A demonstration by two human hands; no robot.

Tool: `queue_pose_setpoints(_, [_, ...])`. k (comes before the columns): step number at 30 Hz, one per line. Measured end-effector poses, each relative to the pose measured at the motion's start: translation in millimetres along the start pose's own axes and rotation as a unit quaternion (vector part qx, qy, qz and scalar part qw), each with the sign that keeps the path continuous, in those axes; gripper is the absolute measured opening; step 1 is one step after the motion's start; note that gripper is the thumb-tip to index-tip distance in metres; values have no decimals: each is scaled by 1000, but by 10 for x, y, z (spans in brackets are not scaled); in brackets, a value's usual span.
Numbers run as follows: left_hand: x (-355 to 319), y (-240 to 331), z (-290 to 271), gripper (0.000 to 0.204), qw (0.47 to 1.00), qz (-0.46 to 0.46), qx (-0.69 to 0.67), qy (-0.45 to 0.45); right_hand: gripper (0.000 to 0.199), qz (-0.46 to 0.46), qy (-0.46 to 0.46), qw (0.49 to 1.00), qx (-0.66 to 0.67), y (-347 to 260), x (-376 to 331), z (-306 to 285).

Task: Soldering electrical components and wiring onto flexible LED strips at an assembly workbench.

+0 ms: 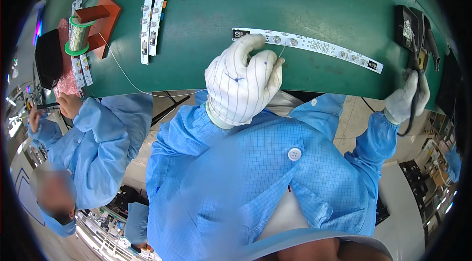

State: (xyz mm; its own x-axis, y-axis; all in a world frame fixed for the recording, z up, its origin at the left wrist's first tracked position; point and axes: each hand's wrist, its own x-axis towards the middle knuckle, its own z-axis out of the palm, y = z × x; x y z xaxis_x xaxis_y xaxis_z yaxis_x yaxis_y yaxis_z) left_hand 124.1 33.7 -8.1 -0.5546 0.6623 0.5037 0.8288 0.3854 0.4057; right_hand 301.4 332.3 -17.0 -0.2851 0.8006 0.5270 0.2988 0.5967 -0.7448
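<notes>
Left grip: left hand (pixel 243 84) in a white dark-striped glove, thumb and fingers pinched on a thin silvery wire (pixel 120 68), short end poking out past the fingertips. Right grip: right hand (pixel 404 97) in a white glove, fingers closed round a slim black corded tool (pixel 418 86).

Left to right: co-worker in a light-blue smock (pixel 110 130) at far left, bare hands by the bench edge. Near them, a dark flat tray-like item (pixel 48 59), pink bubble-wrap sheet (pixel 65 66), and short white circuit strips partly behind the spool. Green-flanged spool of silvery wire (pixel 78 39) sits at a red-brown stand (pixel 109 21); wire runs from it in a slack curve to the left hand. Next, two narrow white circuit strips with clear round lenses (pixel 145 20) side by side, running away toward the top edge.

Centre-right on the green bench (pixel 211 10): one long, gently curved white circuit strip with round lenses (pixel 319 47), lying crosswise, left end just beyond the left hand, wire tip over or by its lenses; contact can't be told.

Far right: black holder (pixel 403 22) with whitish material in it. Tool's upper end is right by it; can't tell if seated.
</notes>
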Motion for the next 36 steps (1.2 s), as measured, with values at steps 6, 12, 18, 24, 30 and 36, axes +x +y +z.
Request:
queue_pose_setpoints(6, [24, 41, 6, 23, 998, 9, 61, -7, 25, 130, -362, 899, 211, -898, 110, 148])
queue_pose_setpoints(12, [0, 29, 82, 26, 998, 14, 65, -3, 23, -167, -518, 830, 118, -1100, 156, 537])
queue_pose_setpoints(18, [-19, 29, 156, 28, 996, 14, 85, -8, 23, -142, -519, 838, 93, -1004, 148, 636])
queue_pose_setpoints(24, [13, -54, 309, 29, 995, 9, 101, -17, 23, -101, -540, 823, 143, -800, 180, 870])
queue_pose_setpoints(30, [95, -21, 257, 24, 996, -12, 83, -27, 24, -155, -551, 802, 170, -741, 316, 982])
queue_pose_setpoints(36, [46, -8, 5, 21, 996, -81, -22, -11, 26, 128, -486, 841, 201, -743, 164, 624])
